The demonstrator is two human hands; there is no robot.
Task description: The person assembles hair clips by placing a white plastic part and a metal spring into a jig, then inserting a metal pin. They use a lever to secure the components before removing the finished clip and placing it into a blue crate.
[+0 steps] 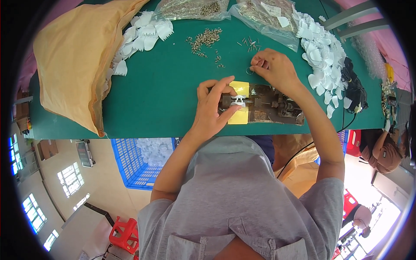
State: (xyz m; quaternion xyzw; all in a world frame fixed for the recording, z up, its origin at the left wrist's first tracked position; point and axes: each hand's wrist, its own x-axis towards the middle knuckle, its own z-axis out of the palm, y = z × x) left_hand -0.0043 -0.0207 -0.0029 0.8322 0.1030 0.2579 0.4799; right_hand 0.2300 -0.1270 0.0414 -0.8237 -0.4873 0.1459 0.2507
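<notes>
My left hand (210,106) has its thumb and fingers closed around a small white plastic piece (238,100), which sits on a dark metal fixture (271,104) with yellow pads (239,116). My right hand (275,69) is raised above the fixture's far side with thumb and forefinger pinched. A thin, loop-like outline shows at its fingertips, too small to name. Just beyond that hand lie several thin metal pins (250,44). Farther left is a pile of small metal springs (206,40), with some strays trailing toward me.
Toothed white plastic pieces (318,52) are heaped at the right, and more (147,32) spill beside a large tan sack (76,65) at the left. Clear bags (268,19) lie at the back. A black cable (355,86) is at the right; a blue crate (130,162) stands below.
</notes>
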